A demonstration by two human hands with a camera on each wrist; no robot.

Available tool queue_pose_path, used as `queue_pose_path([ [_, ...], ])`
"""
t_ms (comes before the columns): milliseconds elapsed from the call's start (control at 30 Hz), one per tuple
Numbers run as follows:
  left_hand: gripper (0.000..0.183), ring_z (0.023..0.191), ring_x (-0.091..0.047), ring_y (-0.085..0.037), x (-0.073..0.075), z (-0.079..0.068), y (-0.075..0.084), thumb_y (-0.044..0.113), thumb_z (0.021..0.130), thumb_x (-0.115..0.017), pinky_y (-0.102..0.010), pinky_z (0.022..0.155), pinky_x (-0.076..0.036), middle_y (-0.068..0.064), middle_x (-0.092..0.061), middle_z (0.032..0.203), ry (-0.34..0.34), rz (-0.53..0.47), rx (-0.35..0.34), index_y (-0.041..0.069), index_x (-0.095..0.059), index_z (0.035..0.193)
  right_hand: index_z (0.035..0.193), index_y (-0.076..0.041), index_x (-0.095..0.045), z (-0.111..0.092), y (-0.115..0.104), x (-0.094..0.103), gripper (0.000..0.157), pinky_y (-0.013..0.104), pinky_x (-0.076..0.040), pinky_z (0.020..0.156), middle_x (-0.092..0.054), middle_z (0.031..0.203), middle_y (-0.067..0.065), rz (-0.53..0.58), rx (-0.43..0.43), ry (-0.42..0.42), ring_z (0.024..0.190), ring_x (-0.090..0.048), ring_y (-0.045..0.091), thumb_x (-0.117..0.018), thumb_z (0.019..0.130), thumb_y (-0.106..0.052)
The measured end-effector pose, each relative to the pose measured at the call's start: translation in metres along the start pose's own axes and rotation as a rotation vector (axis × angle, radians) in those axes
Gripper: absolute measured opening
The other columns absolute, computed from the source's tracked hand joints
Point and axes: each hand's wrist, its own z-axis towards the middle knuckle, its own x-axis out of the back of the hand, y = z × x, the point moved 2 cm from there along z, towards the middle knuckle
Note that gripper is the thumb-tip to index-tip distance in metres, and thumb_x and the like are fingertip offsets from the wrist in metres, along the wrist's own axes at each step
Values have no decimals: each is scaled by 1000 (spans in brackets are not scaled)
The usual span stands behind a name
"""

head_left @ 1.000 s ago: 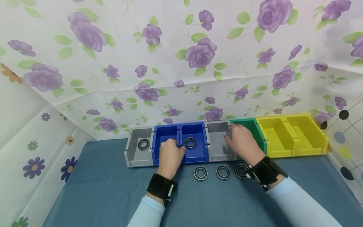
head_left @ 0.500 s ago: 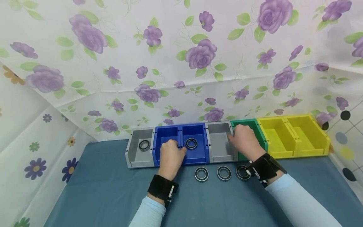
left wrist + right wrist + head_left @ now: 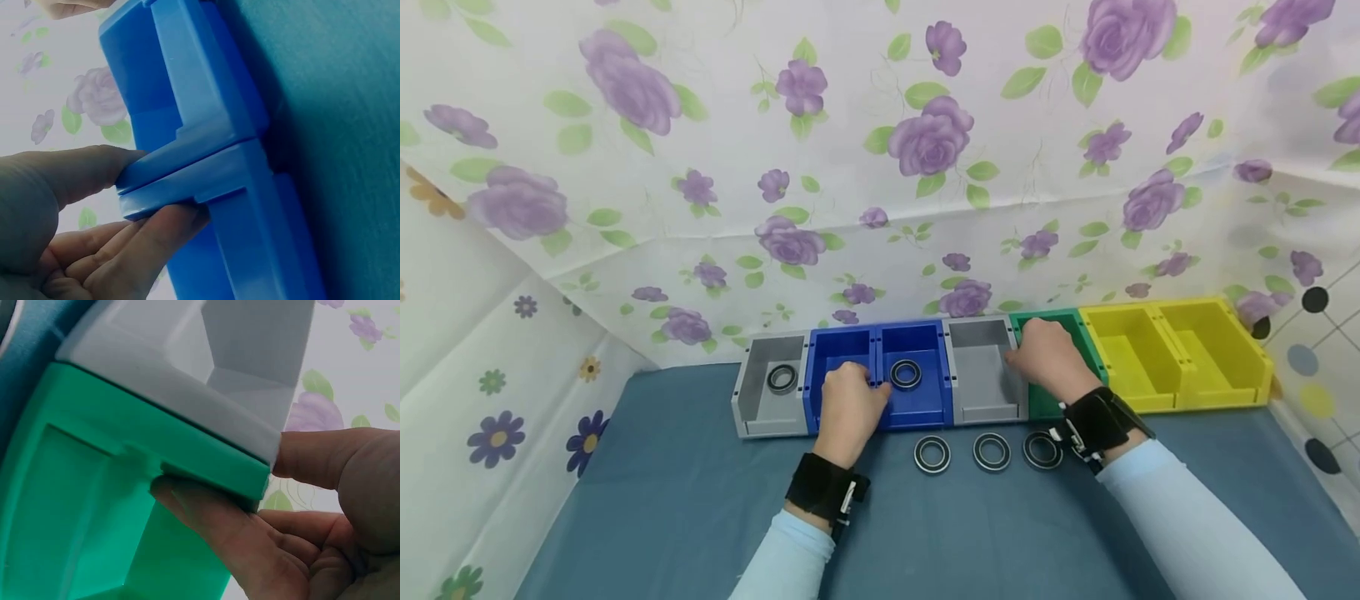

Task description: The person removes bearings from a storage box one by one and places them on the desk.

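A floral curtain (image 3: 850, 200), white with purple roses, stands behind the work. Below it lies the desk (image 3: 662, 500), covered in plain blue-green cloth.

Seven open-topped plastic bins stand upright, side by side in one row along the back of the desk. From left to right I record: left gray bin (image 3: 769, 427); two blue bins (image 3: 917, 414), deep and uniform in colour; right gray bin (image 3: 981, 375), matte and pale; green bin (image 3: 1045, 407); two yellow bins (image 3: 1131, 358), bright. Each front is cut down to a low lip, and small dark holes mark the rims. At close view the walls of the blue bins lie flush, with a thin seam between them; the same holds where the right gray bin meets the green bin.

My left hand (image 3: 850, 408) pinches the meeting walls of the blue bins, thumb in the right one, fingers in the left one. My right hand (image 3: 1051, 358) pinches the gray-green joint, thumb at the gray wall, fingers inside the green bin. A black band (image 3: 825, 488) circles each wrist.

The bearings (image 3: 932, 455) are dark-faced rings with bright metal edges. Three lie flat on the desk before the row, apart from one another, the rightmost near my right wrist. One shows in the left gray bin, another in the right-hand blue one.
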Motion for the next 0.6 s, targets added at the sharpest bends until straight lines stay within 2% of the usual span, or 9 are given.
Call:
queue_pose_path([
  [167, 33, 37, -40, -10, 5, -2, 5, 31, 82, -71, -22, 34, -27, 4, -33, 51, -46, 27, -6, 8, -58, 64, 65, -6, -57, 3, -1, 1, 30, 25, -40, 41, -43, 52, 1, -1, -36, -39, 46, -50, 17, -61, 87, -26],
  [200, 33, 38, -43, -11, 6, -2, 7, 33, 82, -71, -23, 34, -30, 3, -36, 51, -37, 42, -16, 6, -59, 66, 65, -6, -57, 3, -1, 2, 29, 25, -40, 41, -43, 52, 1, -3, -36, -39, 46, -49, 17, -61, 87, -25],
  [267, 32, 47, -55, -16, 8, -3, 14, 36, 81, -71, -29, 39, -41, -2, -51, 57, 11, 94, -62, 5, -64, 77, 66, -6, -57, 4, -1, 3, 28, 25, -40, 41, -44, 53, 2, -9, -40, -27, 47, -50, 17, -61, 86, -25],
  [333, 38, 65, -65, -23, 9, -3, 23, 37, 81, -71, -36, 52, -51, -10, -65, 76, 63, 144, -133, 1, -66, 95, 66, -6, -57, 4, -2, 4, 28, 26, -40, 41, -45, 54, 2, -15, -41, -16, 47, -50, 17, -61, 86, -25],
  [433, 50, 101, -64, -31, 3, -4, 36, 34, 83, -70, -42, 80, -54, -18, -65, 113, 92, 200, -261, -1, -60, 119, 65, -6, -56, 4, -3, 5, 28, 26, -40, 42, -47, 54, 3, -18, -52, -19, 48, -51, 17, -60, 86, -24],
  [500, 54, 118, -55, -33, -6, -4, 42, 31, 85, -68, -43, 93, -49, -20, -57, 127, 47, 225, -334, -1, -54, 127, 65, -6, -56, 4, -3, 5, 28, 26, -40, 42, -47, 54, 3, -17, -58, -28, 48, -51, 18, -60, 86, -24],
  [600, 58, 131, -42, -35, -23, -4, 45, 27, 88, -65, -43, 105, -39, -21, -46, 138, -58, 298, -421, 0, -45, 135, 66, -6, -56, 4, -4, 5, 27, 25, -40, 42, -47, 55, 3, -16, -62, -39, 48, -51, 18, -60, 86, -23],
])
